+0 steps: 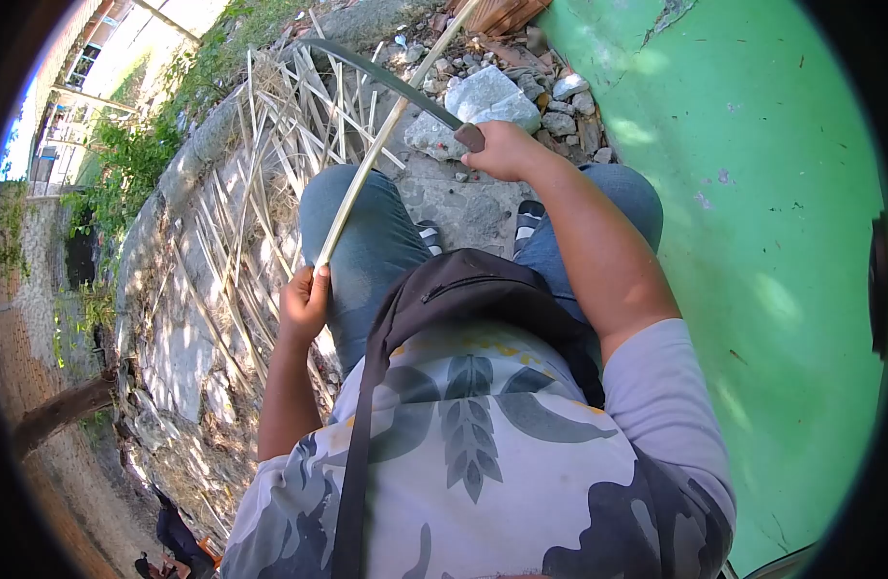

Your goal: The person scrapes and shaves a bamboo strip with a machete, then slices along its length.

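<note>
My left hand [306,301] is closed round the lower end of a long pale strip [372,152], beside my left knee. The strip slants up and to the right, past the top edge of the view. In my right hand [503,151], between my knees, is the dark handle of a long curved blade [391,81]. The blade reaches up and to the left and crosses the strip; whether the two touch, I cannot tell.
Many pale strips [261,212] lie scattered on the rocky ground to the left. Ahead are a large whitish stone [492,97] and rubble. A green surface [753,289] spans the right side. A black bag [463,289] rests on my lap. Part of a person [179,531] shows at the lower left.
</note>
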The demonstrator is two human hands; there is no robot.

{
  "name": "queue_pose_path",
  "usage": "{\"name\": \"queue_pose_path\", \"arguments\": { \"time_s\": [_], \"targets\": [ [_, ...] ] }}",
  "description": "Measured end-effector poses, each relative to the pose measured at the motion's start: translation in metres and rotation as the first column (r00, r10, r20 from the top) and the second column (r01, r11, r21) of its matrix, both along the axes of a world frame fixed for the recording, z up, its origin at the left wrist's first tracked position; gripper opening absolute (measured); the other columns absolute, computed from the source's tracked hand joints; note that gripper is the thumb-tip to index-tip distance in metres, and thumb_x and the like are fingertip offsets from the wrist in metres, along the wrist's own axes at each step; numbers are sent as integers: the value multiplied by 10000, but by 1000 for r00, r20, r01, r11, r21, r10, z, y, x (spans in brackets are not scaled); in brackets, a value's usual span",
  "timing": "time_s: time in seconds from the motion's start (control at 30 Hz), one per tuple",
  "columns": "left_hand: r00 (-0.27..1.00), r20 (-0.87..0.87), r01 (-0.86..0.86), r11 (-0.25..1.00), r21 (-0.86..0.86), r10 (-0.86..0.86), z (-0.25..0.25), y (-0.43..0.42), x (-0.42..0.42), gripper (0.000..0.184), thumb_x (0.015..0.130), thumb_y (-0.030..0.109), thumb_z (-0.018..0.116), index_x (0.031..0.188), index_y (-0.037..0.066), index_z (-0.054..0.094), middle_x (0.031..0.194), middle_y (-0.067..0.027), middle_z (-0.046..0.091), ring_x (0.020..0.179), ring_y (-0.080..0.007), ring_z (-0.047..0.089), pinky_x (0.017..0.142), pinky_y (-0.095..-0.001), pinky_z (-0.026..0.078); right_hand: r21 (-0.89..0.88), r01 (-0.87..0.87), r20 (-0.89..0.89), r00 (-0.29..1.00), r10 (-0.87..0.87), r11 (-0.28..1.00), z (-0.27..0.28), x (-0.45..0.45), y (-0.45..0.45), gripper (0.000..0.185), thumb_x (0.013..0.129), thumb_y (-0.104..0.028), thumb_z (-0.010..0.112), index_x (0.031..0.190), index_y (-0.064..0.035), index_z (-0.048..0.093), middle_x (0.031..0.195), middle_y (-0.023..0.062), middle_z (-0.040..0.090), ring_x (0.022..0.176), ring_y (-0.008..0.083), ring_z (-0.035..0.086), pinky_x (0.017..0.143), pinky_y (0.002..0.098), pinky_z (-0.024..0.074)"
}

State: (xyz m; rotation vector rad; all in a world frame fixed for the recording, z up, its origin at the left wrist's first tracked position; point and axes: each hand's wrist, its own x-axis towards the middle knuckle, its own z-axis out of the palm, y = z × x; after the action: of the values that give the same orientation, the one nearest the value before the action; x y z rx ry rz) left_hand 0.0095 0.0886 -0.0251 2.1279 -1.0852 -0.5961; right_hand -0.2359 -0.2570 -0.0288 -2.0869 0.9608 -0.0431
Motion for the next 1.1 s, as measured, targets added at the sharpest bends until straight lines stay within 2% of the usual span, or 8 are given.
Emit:
{"name": "queue_pose_path", "arguments": {
  "time_s": [0.27,0.37,0.47,0.57,0.77,0.9,1.0,1.1],
  "targets": [
    [998,51,-31,999,10,30,-1,0,-3,423,1052,338,593,776,18,582,590,12,481,576,-79,412,519,-318,345,-225,-325,-86,946,314,918,16,10,33,299,854,-325,740,1093,-147,721,1017,151,746,957,367,704,847,467,552],
    [998,48,-42,999,-15,42,0,0,-7,426,1051,336,597,772,14,576,592,5,478,581,-81,402,519,-324,343,-259,-255,-123,965,229,932,29,8,26,310,859,-321,743,1130,-172,727,1034,143,747,963,358,710,849,453,555],
    [998,55,-34,999,13,33,1,0,-5,430,1050,330,601,757,17,563,589,4,466,580,-84,389,518,-321,340,-243,-109,-42,994,102,964,-8,7,3,350,865,-313,749,1182,-168,721,1051,146,747,978,342,715,858,435,554],
    [999,51,5,1000,3,-5,-1,1,0,441,1049,325,604,732,26,536,585,5,452,583,-81,382,519,-317,338,-51,-20,19,1000,21,998,-3,3,1,388,856,-333,740,1146,-78,707,1091,180,733,1051,356,695,914,447,543],
    [1000,-16,-5,1000,-13,5,-6,1,3,452,1050,323,601,717,32,504,588,14,441,595,-72,376,525,-310,334,-66,-295,-137,949,284,953,14,11,26,349,867,-298,714,1153,-97,711,1107,177,732,1068,351,691,928,442,539],
    [1000,5,-16,1000,4,16,-3,1,0,452,1055,324,591,721,31,506,593,20,435,593,-72,371,525,-303,327,-201,-419,-162,906,392,886,23,16,36,299,860,-328,733,1101,-152,719,1044,149,743,983,349,709,866,451,551],
    [999,12,-41,999,-4,42,-2,1,-5,447,1056,333,583,739,27,514,597,9,434,596,-74,376,526,-308,331,-239,-322,-137,945,296,916,15,13,19,310,865,-327,742,1102,-130,712,1017,152,745,958,335,718,849,431,554],
    [995,93,-24,1000,3,24,3,-1,-8,439,1054,338,586,756,21,536,594,-4,440,596,-82,390,529,-317,346,-118,7,27,1000,-4,993,3,5,1,348,869,-330,756,1129,-105,705,1011,147,749,949,310,724,837,407,555]
  ]
}}
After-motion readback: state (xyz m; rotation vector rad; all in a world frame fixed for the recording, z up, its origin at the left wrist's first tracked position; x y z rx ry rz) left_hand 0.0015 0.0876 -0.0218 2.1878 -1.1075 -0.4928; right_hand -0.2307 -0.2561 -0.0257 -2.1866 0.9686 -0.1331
